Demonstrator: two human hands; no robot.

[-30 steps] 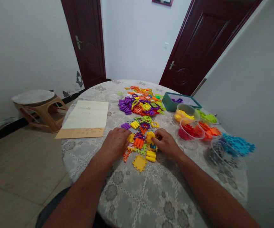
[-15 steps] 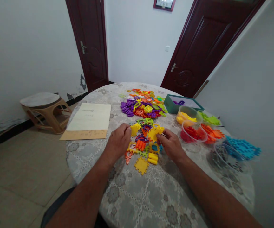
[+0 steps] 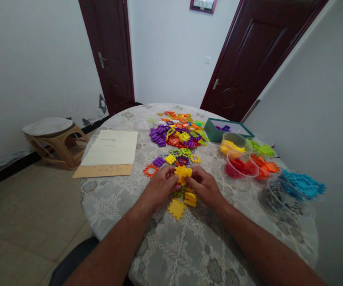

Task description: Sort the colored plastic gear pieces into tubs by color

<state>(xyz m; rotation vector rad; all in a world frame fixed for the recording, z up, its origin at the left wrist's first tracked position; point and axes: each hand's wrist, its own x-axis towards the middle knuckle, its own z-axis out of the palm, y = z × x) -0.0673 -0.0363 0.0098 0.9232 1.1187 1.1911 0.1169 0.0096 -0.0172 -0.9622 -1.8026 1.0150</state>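
- Both the left hand (image 3: 162,184) and the right hand (image 3: 205,186) meet just beyond the flat yellow square (image 3: 176,209), which lies on the patterned tablecloth (image 3: 165,254).
- Left hand: pinched narrow, thumb and fingertips holding the left side of the small yellow pieces (image 3: 183,174).
- Right hand: equally narrow, holding their right side.
- The small yellow pieces sit between the fingertips, beyond the square; short tubes and a toothed edge show — whether they are joined I cannot tell.
- Just beyond the square, to its right: a yellow tube block (image 3: 190,199).
- Beyond the square, to its left: an orange frame (image 3: 151,171) and, farther on, a purple tube block (image 3: 158,161).
- Farther beyond the square, past the hands: a yellow ridged block (image 3: 170,159), a purple ring piece (image 3: 182,161) and a yellow frame (image 3: 195,159).
- Farthest beyond the square: a mixed heap (image 3: 179,138) of coloured pieces.
- Well to the square's right: red pieces (image 3: 239,163) in a clear tub, and blue pieces (image 3: 304,184).
- Well beyond the square, to its left: a pale sheet (image 3: 112,147) — its writing too small to read.
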